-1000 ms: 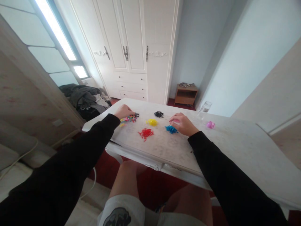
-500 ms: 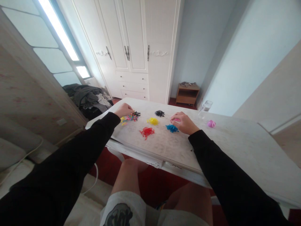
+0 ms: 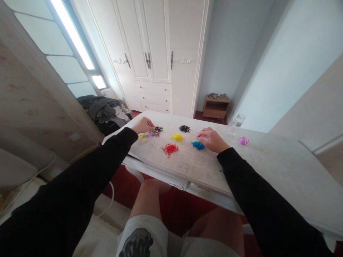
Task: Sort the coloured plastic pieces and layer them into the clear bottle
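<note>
My left hand point(image 3: 144, 125) is at the far left of the white table, its fingertips pinched together over a mixed pile of small coloured strips point(image 3: 150, 135). Whatever sits in that pinch is too small to make out. Beside the blue pile point(image 3: 198, 145) is my right hand point(image 3: 211, 138), fingers curled and closed above some pink pieces point(image 3: 203, 134) that it partly covers. Between the hands lie separate heaps of similar strips: a black pile point(image 3: 184, 128), a yellow pile point(image 3: 177, 137) and a red pile point(image 3: 170, 150).
A pink-purple round object point(image 3: 244, 141) and a clear container point(image 3: 238, 120) stand right of my right hand. The white table point(image 3: 184, 167) has its front edge above my knees. Behind it are a white wardrobe point(image 3: 155, 43), a small wooden cabinet point(image 3: 216, 107) and heaped clothes point(image 3: 103, 110).
The whole view has shifted slightly, so everything appears a little further right. Both hands stay at the same piles, with the left fingertips pinched.
</note>
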Motion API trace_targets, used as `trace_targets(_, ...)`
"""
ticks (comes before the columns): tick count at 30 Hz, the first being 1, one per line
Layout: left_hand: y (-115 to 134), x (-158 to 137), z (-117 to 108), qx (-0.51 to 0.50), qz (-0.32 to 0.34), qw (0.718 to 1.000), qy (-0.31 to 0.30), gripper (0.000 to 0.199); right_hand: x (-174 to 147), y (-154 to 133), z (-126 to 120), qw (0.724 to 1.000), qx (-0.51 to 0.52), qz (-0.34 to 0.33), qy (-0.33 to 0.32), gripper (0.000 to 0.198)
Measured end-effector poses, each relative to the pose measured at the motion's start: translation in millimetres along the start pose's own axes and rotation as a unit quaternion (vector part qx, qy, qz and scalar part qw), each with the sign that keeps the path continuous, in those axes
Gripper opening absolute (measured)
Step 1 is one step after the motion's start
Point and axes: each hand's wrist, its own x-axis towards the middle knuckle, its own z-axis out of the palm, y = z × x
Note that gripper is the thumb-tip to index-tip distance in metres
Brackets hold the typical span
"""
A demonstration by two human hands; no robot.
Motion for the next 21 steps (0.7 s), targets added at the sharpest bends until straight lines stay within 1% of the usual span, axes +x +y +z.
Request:
trace_targets(4, 3.7, -2.2, 5.7, 0.037, 0.011, 0.999, 0.026, 0.012, -0.1, 0.5, 0.4, 1.000, -0.002, -0.002, 0.001, 0.018)
trace_targets(7, 4.4, -2.0, 8.9, 0.058, 0.020, 0.998, 0.027, 0.010, -0.5, 0.1, 0.5, 1.000, -0.003, -0.004, 0.003, 0.017)
trace_targets(10, 5.2, -1.9, 10.5, 0.057, 0.017, 0.998, 0.028, 0.009, -0.6, -0.7, 0.0, 1.000, -0.004, -0.005, 0.002, 0.017)
trace_targets(14, 4.3, -0.9, 11.1, 0.057, 0.014, 0.997, 0.048, 0.010, -0.4, -0.9, -0.5, 1.000, -0.008, -0.004, -0.001, 0.018)
trace_targets(21, -1.1, 1.3, 9.3, 0.036, -0.005, 0.998, 0.045, 0.011, -0.1, -1.2, -0.4, 1.000, -0.006, -0.005, -0.004, 0.019)
